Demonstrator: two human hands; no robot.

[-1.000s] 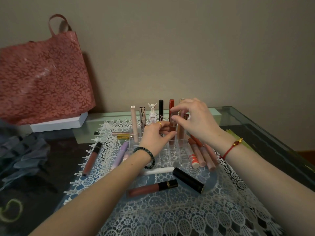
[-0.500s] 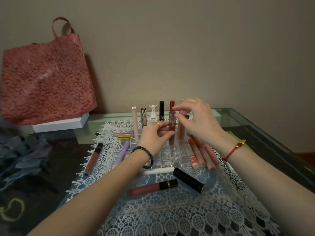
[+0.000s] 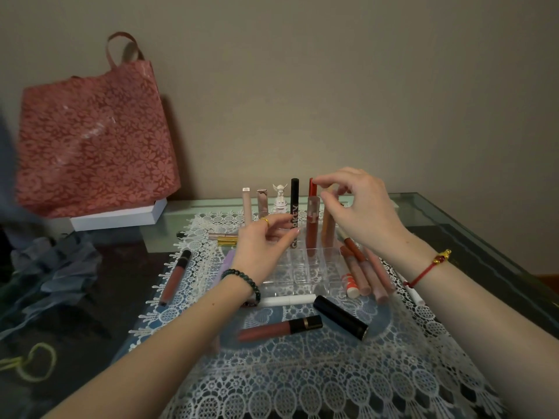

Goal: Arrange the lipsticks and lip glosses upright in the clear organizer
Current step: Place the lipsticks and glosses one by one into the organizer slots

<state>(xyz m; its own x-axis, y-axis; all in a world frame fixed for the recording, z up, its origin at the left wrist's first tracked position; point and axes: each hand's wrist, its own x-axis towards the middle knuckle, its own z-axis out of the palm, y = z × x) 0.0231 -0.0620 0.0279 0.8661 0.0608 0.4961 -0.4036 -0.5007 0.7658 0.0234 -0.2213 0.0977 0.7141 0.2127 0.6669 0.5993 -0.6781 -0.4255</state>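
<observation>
Progress: well under halfway

Upright toward the back of the organizer (image 3: pixel 302 269), left to right: pale tube (image 3: pixel 246 207), rose-gold tube (image 3: pixel 262 204), figurine-topped tube (image 3: pixel 279 197), black tube (image 3: pixel 294 207), red tube (image 3: pixel 311 189), brown gloss (image 3: pixel 312 234) just in front of the red one, tan tube (image 3: pixel 329 232). Exact compartments hard to read through the clear walls. Nearer compartments apparently bare.

Flat on the lace mat (image 3: pixel 302 376) and yet to be stood up: purple tube (image 3: pixel 225 264) just left of the organizer, gold-trimmed pair (image 3: pixel 225 238) beyond it, white tube (image 3: pixel 287 300) along the near wall, black lipstick (image 3: pixel 340 317) and mauve gloss (image 3: pixel 279 328) nearer the camera, cluster of pinkish tubes (image 3: pixel 363 269) just right of the organizer. Also a dark-capped tube (image 3: pixel 177 276) at the mat's left fringe, well apart from the rest. Seven in, by rough count, and eleven or so to go, so most of the work ahead.

Pose of left hand (image 3: pixel 263 249): low at the organizer's left side, fingers curled, one fingertip (image 3: pixel 297 232) against the lower part of the black tube. Pinching or merely steadying: cannot tell from here.

Pose of right hand (image 3: pixel 360 213): raised over the back tubes, forefinger and thumb parted, forefinger tip at the red tube's cap, thumb beside the clear cap of the brown gloss, remaining fingers loosely bent. Nothing clasped, as far as visible; well placed to nudge either tube straight
</observation>
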